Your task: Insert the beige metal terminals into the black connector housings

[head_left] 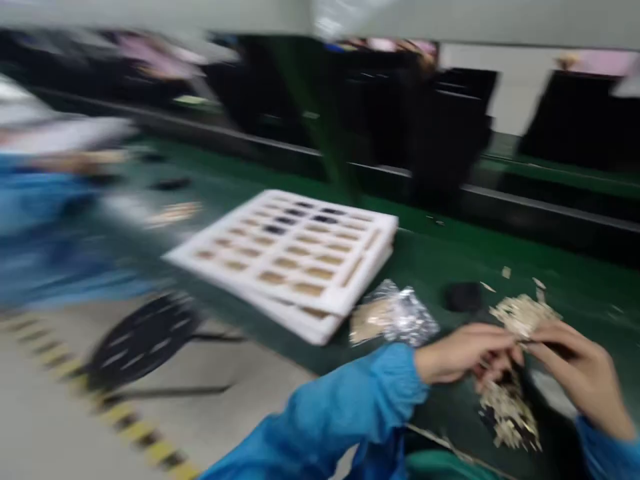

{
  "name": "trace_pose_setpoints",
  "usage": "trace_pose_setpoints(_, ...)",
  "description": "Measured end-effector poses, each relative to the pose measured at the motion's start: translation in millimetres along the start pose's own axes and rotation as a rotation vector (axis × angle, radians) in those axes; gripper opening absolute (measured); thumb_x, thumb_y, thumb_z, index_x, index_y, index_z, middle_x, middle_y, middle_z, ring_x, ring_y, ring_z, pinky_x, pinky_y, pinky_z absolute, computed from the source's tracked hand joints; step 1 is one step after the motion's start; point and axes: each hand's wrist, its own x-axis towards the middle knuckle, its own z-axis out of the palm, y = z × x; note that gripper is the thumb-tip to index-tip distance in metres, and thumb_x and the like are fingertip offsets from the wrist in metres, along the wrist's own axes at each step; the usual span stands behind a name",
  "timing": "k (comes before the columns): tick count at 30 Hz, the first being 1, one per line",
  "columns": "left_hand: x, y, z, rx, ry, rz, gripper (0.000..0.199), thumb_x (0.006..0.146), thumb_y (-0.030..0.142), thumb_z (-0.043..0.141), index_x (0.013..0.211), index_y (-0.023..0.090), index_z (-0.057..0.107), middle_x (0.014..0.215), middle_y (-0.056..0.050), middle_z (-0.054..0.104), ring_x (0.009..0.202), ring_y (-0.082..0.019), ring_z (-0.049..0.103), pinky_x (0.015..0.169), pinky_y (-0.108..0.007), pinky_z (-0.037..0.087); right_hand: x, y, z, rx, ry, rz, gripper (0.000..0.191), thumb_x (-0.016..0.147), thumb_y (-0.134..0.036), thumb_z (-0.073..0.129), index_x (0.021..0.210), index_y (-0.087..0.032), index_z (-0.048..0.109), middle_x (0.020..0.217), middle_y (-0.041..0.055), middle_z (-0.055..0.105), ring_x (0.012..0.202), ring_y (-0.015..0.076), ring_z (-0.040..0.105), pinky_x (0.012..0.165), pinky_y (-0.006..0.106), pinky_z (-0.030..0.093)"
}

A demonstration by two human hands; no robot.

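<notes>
At the right of the bench my left hand (473,353) and my right hand (583,363) meet, fingertips pinched close together. Whatever they hold is too small and blurred to make out. Just behind the fingers lies a heap of small, flat, cream-coloured pieces (523,313). Below the hands, nearer my body, there is a second heap of similar pieces (510,417), with some dark ones mixed in. A small black block (463,297) lies behind my left hand. Left of that are clear plastic bags (393,317), one with tan contents.
Two stacked white trays (340,303) with rows of slots, some filled dark, stand mid-bench. A co-worker's blue sleeve (40,207) is at the left. A round black stool (145,340) stands beside the green bench (425,253). Black panels (445,127) line the back.
</notes>
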Motion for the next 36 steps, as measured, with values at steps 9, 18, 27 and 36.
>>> trace_pose_setpoints(9,-18,-3,0.1,0.567,0.385,0.351,0.034,0.104,0.043,0.047,0.082,0.018,0.054,0.060,0.005,0.044,0.055,-0.011,0.041,0.052,-0.023,0.032,-16,-25,-3,0.474,-0.050,0.459,0.014,0.084,-0.030,0.073,0.079,-0.017,0.075,0.071,0.0034,0.068,0.061,0.0158,0.057,0.053,0.024,0.044)
trace_pose_setpoints(18,-15,-6,2.0,0.373,0.355,0.223,0.033,0.102,0.043,0.048,0.081,0.019,0.054,0.053,0.008,0.043,0.046,-0.010,0.038,0.047,-0.023,0.031,-9,-29,-4,0.503,-0.075,0.501,0.018,0.082,-0.026,0.065,0.066,-0.017,0.068,0.059,-0.0025,0.055,0.055,0.0119,0.039,0.055,0.025,0.036)
trace_pose_setpoints(27,-13,-4,6.5,0.451,0.414,0.236,0.031,0.102,0.039,0.048,0.079,0.019,0.055,0.051,0.008,0.043,0.048,-0.010,0.041,0.054,-0.023,0.036,-10,-27,-1,0.513,-0.063,0.566,0.024,0.084,-0.031,0.065,0.064,-0.019,0.064,0.061,-0.0010,0.054,0.058,0.0143,0.043,0.056,0.027,0.037)
trace_pose_setpoints(36,-11,-5,3.4,1.058,0.512,0.470,0.023,0.102,0.030,0.051,0.115,0.016,0.065,0.091,-0.006,0.072,0.078,-0.020,0.066,0.067,-0.029,0.050,-12,-20,-8,0.487,-0.073,0.538,0.025,0.087,-0.029,0.065,0.065,-0.019,0.064,0.061,-0.0011,0.053,0.059,0.0144,0.044,0.054,0.025,0.037)
